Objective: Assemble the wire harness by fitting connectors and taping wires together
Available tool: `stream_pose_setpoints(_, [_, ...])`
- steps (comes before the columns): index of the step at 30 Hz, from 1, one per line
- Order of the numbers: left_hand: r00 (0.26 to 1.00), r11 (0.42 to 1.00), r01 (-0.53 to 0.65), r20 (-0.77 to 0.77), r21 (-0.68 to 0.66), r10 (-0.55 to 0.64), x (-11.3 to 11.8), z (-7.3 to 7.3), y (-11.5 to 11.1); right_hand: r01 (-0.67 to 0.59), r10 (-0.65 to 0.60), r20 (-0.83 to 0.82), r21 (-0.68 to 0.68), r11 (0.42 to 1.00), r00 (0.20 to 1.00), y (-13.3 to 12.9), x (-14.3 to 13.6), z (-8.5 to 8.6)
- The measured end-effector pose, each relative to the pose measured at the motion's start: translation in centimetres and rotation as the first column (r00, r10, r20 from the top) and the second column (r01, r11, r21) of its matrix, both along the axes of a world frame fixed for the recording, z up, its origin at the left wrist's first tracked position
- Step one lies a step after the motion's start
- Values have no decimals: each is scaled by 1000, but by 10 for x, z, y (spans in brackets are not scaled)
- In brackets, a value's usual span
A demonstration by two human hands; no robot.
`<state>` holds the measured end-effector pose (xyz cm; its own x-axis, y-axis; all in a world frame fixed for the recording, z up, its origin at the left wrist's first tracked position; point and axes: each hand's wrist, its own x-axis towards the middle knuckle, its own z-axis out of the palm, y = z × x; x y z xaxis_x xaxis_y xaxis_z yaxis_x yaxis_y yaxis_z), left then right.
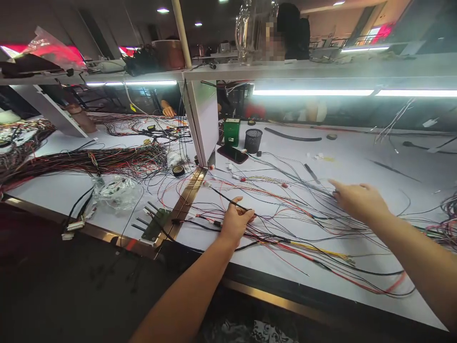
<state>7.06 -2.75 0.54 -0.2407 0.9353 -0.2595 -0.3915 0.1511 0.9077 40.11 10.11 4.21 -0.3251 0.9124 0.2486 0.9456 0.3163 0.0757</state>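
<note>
My left hand (235, 221) is closed in a pinch on a black cable (226, 196), over the front part of the table. A small white connector (207, 184) sits at the far left end of that cable. Farther right, my right hand (359, 202) has its index finger stretched out, while the other fingers curl in over a bundle of grey wires (314, 187). Those wires run up to its fingers, where the grip is partly hidden. Between and below both hands lie many loose red, black and yellow wires (321, 250), several with small connectors.
A green circuit board (156, 224) with posts lies left, near a metal strip (185, 202). Behind stand a phone (233, 154), a green box (232, 132) and a black mesh cup (253, 141). A thick wire bundle (89, 162) covers the left table. Another person's hand (168, 109) shows beyond.
</note>
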Motion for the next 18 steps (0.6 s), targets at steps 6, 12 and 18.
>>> stream_pose_setpoints(6, [1000,1000,14,18,-18,-14,1,5,1,-192,197,-140,50,980,970,-45,-74,7])
stream_pose_setpoints(12, [993,993,114,-23,7,-114,0,12,-3,-447,394,-375,-63,892,839,-105,-188,4])
stream_pose_setpoints(18, [865,963,268,-446,25,-229,-38,38,-23,-459,353,-458,-142,877,816,-118,-191,-3])
